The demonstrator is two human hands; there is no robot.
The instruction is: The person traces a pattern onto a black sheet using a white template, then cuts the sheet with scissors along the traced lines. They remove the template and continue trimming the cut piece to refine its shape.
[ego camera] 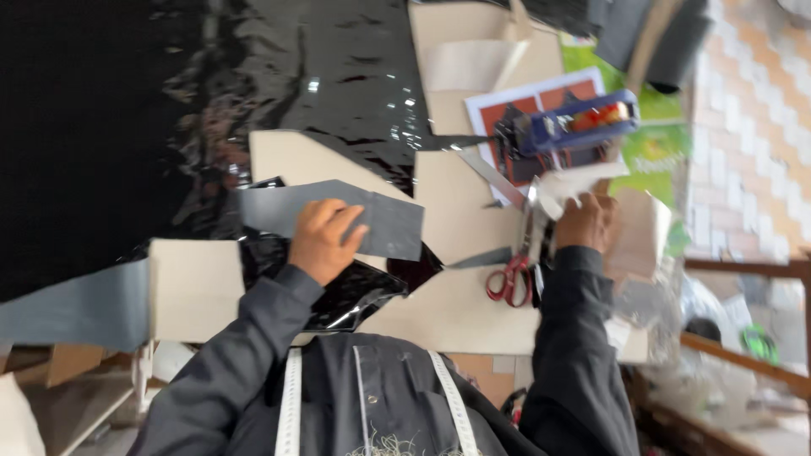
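Note:
My left hand (323,236) presses flat on a grey cut piece of material (380,221) that lies over glossy black sheet (279,76) and beige card patterns (460,312). My right hand (587,221) is closed on a crumpled white piece (568,184), held above the table near red-handled scissors (510,272). A blue tool with a red and yellow part (583,122) lies just beyond that hand. A white measuring tape (291,405) hangs around my neck over a dark jacket.
More beige card pieces (473,59) and a printed sheet with dark shapes (541,135) lie at the far side. A green sheet (655,152) sits by a brick wall (752,127). A wooden rail (743,270) runs at the right.

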